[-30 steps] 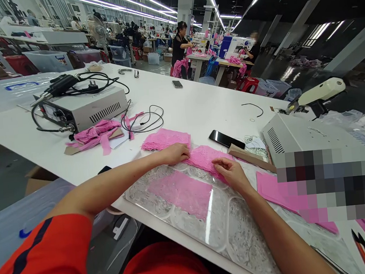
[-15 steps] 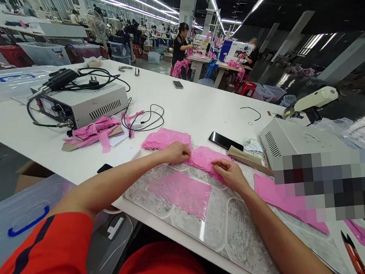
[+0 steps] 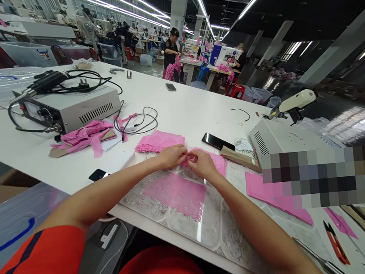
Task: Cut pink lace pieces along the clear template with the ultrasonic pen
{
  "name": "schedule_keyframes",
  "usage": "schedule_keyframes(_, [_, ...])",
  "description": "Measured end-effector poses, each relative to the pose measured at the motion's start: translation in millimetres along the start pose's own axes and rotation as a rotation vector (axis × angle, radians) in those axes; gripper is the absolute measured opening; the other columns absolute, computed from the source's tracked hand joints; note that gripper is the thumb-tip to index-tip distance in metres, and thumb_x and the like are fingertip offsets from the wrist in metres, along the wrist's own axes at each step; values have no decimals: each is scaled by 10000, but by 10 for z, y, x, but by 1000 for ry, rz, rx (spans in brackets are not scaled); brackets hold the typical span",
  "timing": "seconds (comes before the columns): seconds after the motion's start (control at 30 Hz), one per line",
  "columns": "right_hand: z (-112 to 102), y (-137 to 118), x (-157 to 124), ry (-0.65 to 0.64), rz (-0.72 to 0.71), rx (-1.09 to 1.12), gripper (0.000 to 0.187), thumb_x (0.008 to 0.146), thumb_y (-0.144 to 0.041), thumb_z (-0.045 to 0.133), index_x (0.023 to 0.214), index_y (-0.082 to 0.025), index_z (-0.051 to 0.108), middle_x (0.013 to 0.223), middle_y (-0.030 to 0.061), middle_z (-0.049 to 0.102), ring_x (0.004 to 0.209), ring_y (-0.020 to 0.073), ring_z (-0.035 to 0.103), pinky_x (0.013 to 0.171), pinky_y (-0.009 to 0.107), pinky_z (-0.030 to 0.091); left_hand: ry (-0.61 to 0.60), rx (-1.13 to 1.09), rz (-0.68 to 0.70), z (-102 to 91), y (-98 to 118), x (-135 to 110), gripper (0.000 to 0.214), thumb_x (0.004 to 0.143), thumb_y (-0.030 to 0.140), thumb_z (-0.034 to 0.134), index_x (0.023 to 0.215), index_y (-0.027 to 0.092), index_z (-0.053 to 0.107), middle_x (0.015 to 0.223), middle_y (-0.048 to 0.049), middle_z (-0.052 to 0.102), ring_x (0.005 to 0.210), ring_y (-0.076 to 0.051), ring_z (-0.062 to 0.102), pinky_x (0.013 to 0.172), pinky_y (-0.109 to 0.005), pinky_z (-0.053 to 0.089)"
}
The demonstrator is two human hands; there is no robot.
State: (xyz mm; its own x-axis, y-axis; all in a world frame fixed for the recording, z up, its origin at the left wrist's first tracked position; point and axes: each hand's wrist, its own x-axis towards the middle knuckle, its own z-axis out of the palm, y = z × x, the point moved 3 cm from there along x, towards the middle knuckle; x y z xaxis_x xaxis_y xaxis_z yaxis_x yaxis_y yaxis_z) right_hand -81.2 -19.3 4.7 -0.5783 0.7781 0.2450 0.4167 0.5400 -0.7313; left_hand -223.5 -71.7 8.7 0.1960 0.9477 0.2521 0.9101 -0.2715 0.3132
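Observation:
Over the left end of a stack of pink fabric pieces (image 3: 219, 162), my two hands meet fingertip to fingertip. My left hand (image 3: 172, 156) is closed in a pinch at the corner of the pink fabric. My right hand (image 3: 201, 164) is also pinched there and covers part of the stack; the fingertips hide how much cloth is between them. A second pink stack with scalloped edges (image 3: 160, 140) lies just behind my left hand. Nearer to me, a single pink fabric piece (image 3: 177, 195) lies flat on a glossy, marble-patterned mat (image 3: 241, 225).
Left on the white table (image 3: 196, 110) are a grey power box (image 3: 87, 105), pink strips (image 3: 84, 135) and a looped cable (image 3: 145, 119). To the right are a black phone (image 3: 218, 141), folded pink fabric (image 3: 277, 197), red-handled snips (image 3: 336, 243) and another grey box (image 3: 297, 137). People work behind.
My right hand has moved left from the stack's right part to meet my left hand at its left corner. The view has shifted slightly to the right.

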Motion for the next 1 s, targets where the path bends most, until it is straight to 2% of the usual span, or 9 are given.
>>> schedule_keyframes(0.07, [62,15,51,12,16,-9,116,688,-261,587,727,-220,688,724,23,685,675,155,569,683,304,437,20,21,-22,-1,10,-4,114,875,177,509,867,166,622,890,-41,611,797,-167,595,682,-255,436])
schedule_keyframes(0.17, [43,63,91,42,51,14,151,703,-267,544,735,-209,680,685,13,683,648,151,581,671,296,444,66,50,-69,-2,65,-17,113,888,209,511,909,156,609,936,-60,603,836,-178,588,716,-273,445])
schedule_keyframes(0.37, [-222,138,69,157,147,104,140,670,-305,562,698,-189,636,622,18,673,596,163,615,607,287,474,54,72,-46,103,348,7,163,825,328,636,846,167,645,921,-65,621,907,-213,574,819,-326,432])
schedule_keyframes(0.57, [-497,158,-58,287,227,242,164,657,-343,614,707,-191,581,555,5,646,470,158,618,490,275,508,97,107,-107,239,663,169,432,788,570,622,828,141,661,926,-127,627,941,-303,554,869,-463,385])
schedule_keyframes(0.63, [-593,155,-89,339,236,282,174,650,-345,625,707,-189,574,554,6,647,463,161,624,469,273,518,132,115,-135,299,775,275,422,818,557,585,832,141,656,928,-136,624,963,-316,544,874,-482,369])
schedule_keyframes(0.73, [-792,180,-168,435,247,320,179,653,-348,616,712,-187,565,555,8,647,479,167,639,471,277,537,180,122,-146,394,928,432,256,870,383,549,853,146,647,944,-134,625,967,-301,542,866,-479,364])
schedule_keyframes(0.87, [-1146,303,-526,571,289,307,179,711,-368,553,729,-189,550,570,11,647,501,159,642,474,268,531,184,131,-57,453,1093,484,109,833,219,555,844,153,640,960,-132,630,936,-285,546,832,-469,386])
schedule_keyframes(1.0, [-1357,457,-1220,599,378,215,251,761,-398,518,619,-192,544,543,13,626,431,125,562,418,241,444,127,126,170,440,1268,253,106,836,193,529,824,163,631,952,-110,640,956,-262,545,942,-488,375])
